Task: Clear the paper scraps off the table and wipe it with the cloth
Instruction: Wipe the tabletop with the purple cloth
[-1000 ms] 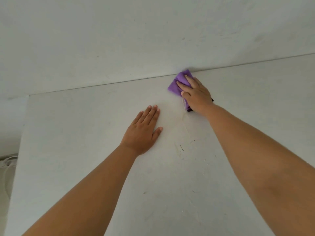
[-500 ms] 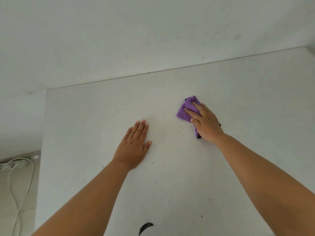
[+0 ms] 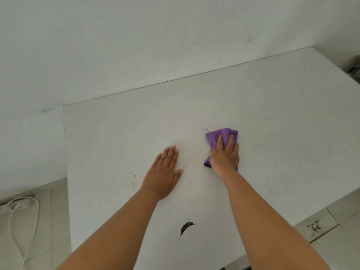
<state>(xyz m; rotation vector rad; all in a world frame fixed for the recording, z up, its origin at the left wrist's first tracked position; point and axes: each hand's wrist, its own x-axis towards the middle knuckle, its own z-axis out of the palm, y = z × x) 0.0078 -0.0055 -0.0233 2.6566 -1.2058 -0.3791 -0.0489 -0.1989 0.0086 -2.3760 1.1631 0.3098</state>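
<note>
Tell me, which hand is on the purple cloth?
The right hand presses the folded purple cloth; the left hand lies flat on the bare white table.

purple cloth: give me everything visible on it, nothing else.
The purple cloth looks like soft, fuzzy fabric, bunched or folded into a small wad, not spread out. It lies flat on the white table, right of centre. The right hand presses on it, palm down with straight fingers, and covers its middle; purple shows beyond the fingertips and at the wrist end, where one corner has a darker edge. The left hand rests apart from it.
</note>
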